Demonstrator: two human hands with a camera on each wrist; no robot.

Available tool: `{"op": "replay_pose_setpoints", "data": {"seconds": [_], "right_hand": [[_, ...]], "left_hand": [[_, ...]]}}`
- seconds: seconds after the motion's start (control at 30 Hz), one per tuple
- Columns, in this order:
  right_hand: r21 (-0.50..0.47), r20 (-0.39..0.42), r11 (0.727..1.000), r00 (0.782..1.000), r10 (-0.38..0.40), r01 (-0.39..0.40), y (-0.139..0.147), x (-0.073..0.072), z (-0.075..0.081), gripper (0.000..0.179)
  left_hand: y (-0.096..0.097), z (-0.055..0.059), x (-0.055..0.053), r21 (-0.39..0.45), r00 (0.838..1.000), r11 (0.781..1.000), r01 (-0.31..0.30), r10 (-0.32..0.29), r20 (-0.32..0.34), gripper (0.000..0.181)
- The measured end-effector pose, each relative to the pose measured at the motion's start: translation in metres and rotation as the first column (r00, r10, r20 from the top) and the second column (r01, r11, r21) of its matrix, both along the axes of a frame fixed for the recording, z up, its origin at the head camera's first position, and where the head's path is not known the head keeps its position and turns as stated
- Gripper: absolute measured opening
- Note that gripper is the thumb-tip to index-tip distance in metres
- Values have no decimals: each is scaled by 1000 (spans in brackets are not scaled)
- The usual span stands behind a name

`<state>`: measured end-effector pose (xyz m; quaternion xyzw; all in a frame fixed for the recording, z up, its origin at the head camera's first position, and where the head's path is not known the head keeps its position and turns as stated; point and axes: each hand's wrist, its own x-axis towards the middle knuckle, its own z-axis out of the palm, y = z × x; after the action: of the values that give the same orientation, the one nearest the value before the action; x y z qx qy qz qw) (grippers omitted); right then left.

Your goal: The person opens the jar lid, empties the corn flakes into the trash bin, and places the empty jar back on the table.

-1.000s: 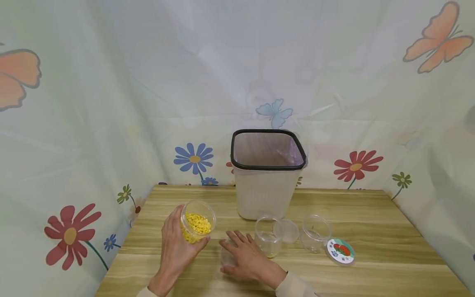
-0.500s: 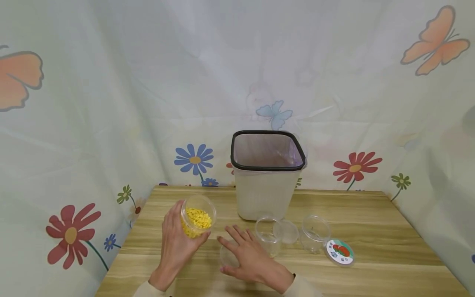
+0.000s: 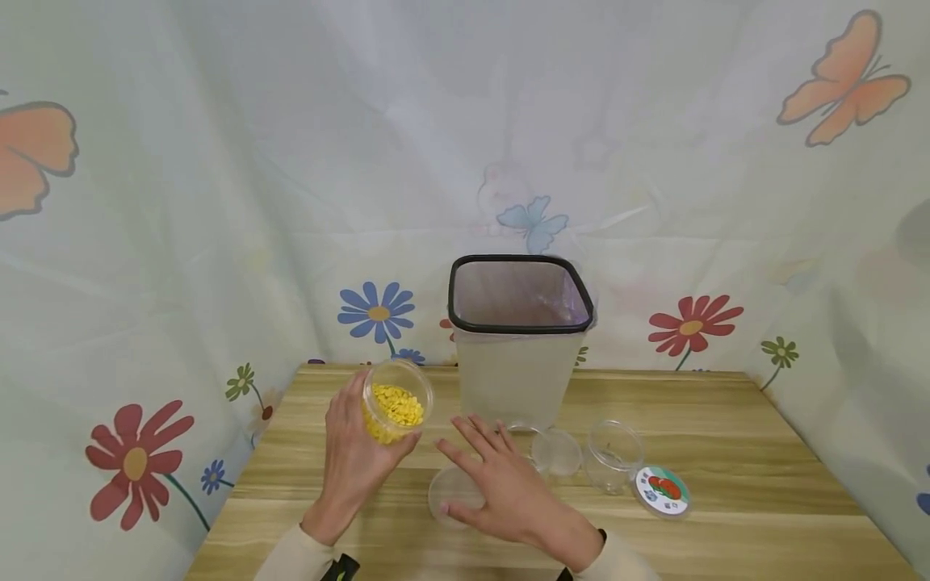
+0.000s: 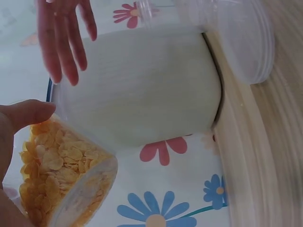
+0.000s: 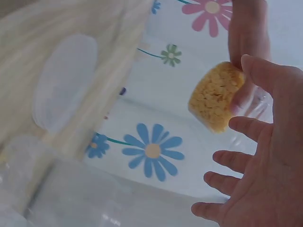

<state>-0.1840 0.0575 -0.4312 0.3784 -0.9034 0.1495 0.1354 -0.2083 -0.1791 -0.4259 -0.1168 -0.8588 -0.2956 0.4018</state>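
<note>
My left hand (image 3: pixel 352 452) grips a clear plastic jar of yellow flakes (image 3: pixel 395 405), tilted so its mouth faces me. The flakes (image 4: pixel 57 165) fill much of the jar in the left wrist view. My right hand (image 3: pixel 512 496) is spread with straight fingers and holds nothing. Beneath its thumb side lies a round clear lid (image 3: pixel 445 488) on the table. Behind the right hand, a clear jar (image 3: pixel 525 425) is mostly hidden. From the right wrist view, the right hand (image 5: pixel 267 161) is apart from the flake jar (image 5: pixel 218 97).
A whitish bin (image 3: pixel 516 379) with a black rim stands at the back of the wooden table (image 3: pixel 697 420). Right of centre are another translucent lid (image 3: pixel 558 452), a clear jar (image 3: pixel 613 460) and a lid with a tomato picture (image 3: pixel 663 491). Printed cloth surrounds the table.
My left hand has raised the jar of flakes and shifted it slightly right. My right hand has moved up and right, uncovering more of the clear lid and covering the jar behind it.
</note>
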Motion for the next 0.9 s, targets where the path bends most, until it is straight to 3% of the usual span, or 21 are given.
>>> {"op": "replay_pose_setpoints", "data": {"seconds": [0.2, 0.53, 0.9], "right_hand": [[-54, -35, 998, 999, -20, 18, 14, 4, 21, 73], [-116, -181, 993, 982, -59, 39, 40, -1, 50, 74], [-135, -212, 987, 971, -112, 85, 66, -11, 79, 75]], "left_hand": [[7, 14, -5, -8, 1000, 1000, 26, -26, -8, 113], [19, 35, -13, -2, 998, 998, 55, -55, -39, 111], [28, 53, -21, -10, 995, 998, 67, -67, -76, 109]]}}
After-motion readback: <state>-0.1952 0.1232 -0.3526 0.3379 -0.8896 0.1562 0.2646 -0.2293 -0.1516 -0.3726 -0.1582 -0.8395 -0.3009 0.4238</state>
